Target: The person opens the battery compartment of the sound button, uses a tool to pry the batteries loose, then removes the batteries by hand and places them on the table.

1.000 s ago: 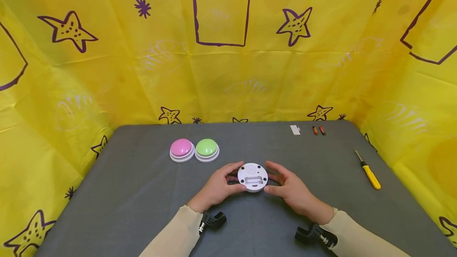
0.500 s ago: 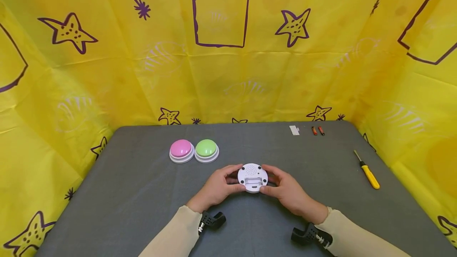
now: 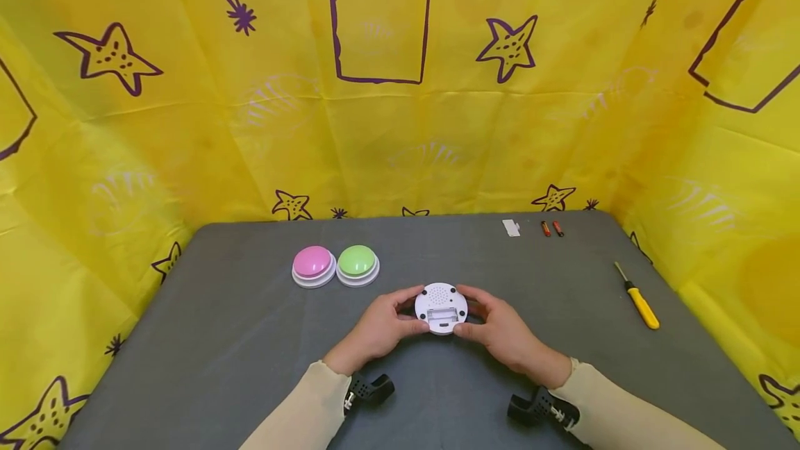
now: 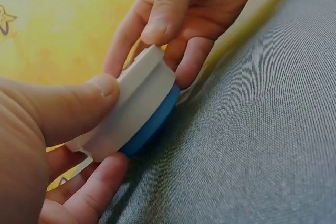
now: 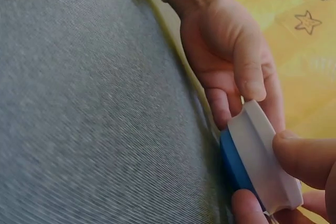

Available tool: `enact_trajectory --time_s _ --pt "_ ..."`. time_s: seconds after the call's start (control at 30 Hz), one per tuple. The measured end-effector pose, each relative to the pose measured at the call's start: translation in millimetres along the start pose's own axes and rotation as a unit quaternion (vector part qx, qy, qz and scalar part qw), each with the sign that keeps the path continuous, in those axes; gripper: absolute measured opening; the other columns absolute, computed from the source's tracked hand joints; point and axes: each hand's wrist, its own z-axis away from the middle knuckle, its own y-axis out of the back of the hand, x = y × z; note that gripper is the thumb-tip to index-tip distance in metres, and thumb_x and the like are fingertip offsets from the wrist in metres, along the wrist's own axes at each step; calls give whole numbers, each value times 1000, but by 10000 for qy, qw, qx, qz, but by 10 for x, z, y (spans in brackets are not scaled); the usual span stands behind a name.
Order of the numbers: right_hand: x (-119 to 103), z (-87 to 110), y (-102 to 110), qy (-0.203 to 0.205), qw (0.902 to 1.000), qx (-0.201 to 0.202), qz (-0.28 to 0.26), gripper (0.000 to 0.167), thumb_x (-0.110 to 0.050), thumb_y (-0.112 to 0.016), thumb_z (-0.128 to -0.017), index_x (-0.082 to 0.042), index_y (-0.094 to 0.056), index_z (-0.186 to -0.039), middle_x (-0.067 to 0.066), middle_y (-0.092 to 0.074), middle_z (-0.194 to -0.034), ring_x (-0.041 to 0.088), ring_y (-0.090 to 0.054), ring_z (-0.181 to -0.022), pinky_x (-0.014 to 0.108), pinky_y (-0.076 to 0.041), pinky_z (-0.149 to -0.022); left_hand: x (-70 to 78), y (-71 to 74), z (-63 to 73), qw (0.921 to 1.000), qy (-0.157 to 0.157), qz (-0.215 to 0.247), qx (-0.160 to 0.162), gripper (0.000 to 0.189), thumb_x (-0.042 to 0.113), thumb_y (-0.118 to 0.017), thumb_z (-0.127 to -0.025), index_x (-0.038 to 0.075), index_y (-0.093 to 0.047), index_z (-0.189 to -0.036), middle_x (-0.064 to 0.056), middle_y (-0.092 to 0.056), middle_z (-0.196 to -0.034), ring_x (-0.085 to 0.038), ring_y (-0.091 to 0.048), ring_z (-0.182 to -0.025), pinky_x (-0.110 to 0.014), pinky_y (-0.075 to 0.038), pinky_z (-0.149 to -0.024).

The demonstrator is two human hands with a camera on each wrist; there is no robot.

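Note:
Both my hands hold a round button device (image 3: pixel 441 307) upside down over the middle of the grey table (image 3: pixel 219 339). Its white base faces up, showing a speaker grille and an open rectangular compartment. In the wrist views its dome is blue (image 4: pixel 152 124), (image 5: pixel 236 163). My left hand (image 3: pixel 381 325) pinches the left rim with thumb and fingers. My right hand (image 3: pixel 500 328) pinches the right rim in the same way. The device is lifted slightly off the cloth.
A pink button (image 3: pixel 312 264) and a green button (image 3: pixel 357 263) sit side by side at mid left. At the back right lie a small white cover (image 3: pixel 511 228) and two batteries (image 3: pixel 552 228). A yellow-handled screwdriver (image 3: pixel 639 298) lies at the right. Yellow starred cloth walls surround the table.
My right hand closed in from beside the device and now grips its right rim. The left hand kept its hold.

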Motion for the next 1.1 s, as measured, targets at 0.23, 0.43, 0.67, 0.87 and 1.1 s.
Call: enact_trajectory --time_s 0.23,0.43,0.67,0.87,1.1 --pt "-1 -166 120 62 9999 97 115 73 -6 -80 -84 -7 -46 -148 16 -49 -144 35 -49 -129 30 -52 -88 68 -33 -149 9991 -6 126 406 65 14 -82 -85 5 -54 -143 -11 -60 -131 -18 -66 -104 -28 -54 -86" --pt "-52 -478 251 233 9977 317 556 71 -8 -77 -88 -6 -43 -150 15 -47 -147 34 -49 -130 39 -51 -94 128 -43 -442 9948 2 259 986 61 9 -79 -87 4 -54 -142 -14 -62 -129 -21 -64 -110 -28 -53 -88" --pt "-132 -895 421 239 9969 445 602 69 -7 -74 -91 -3 -40 -151 18 -47 -146 32 -53 -127 42 -49 -97 129 10 -889 9910 183 27 1323 59 12 -74 -92 5 -51 -145 -10 -62 -132 -17 -58 -120 -31 -49 -96" --pt "-36 -1294 537 -41 9986 441 287 69 -11 -74 -92 -3 -40 -151 17 -48 -146 29 -53 -126 43 -46 -101 119 53 -1223 9869 402 195 1552 54 8 -70 -94 3 -51 -145 -13 -62 -131 -18 -58 -120 -29 -49 -95" --pt "15 -1549 507 -48 9981 606 53 63 -10 -73 -93 -3 -44 -149 17 -51 -143 28 -54 -125 43 -43 -104 53 90 -1421 9825 626 543 1668 54 2 -64 -97 1 -47 -147 -17 -59 -134 -21 -56 -122 -31 -48 -97"
